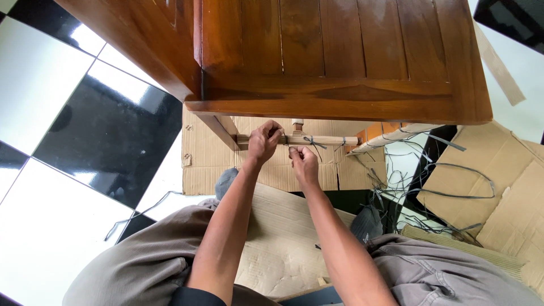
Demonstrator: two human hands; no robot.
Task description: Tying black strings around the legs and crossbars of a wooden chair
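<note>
Wooden rail (317,139) is lying under the brown table's edge (340,105); left hand (264,141) is gripping it to steady it, while right hand (303,161) is pinching a thin grey strip (290,149) beside it.

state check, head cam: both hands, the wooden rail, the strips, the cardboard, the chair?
left hand: fingers closed on the wooden rail
right hand: fingers pinched on a thin dark strip at the rail
wooden rail: horizontal, strip knotted round it
loose dark strips: tangled on the floor, right
cardboard sheets: flattened, laid under the person's legs
wooden chair: brown, varnished, above the rail
</note>
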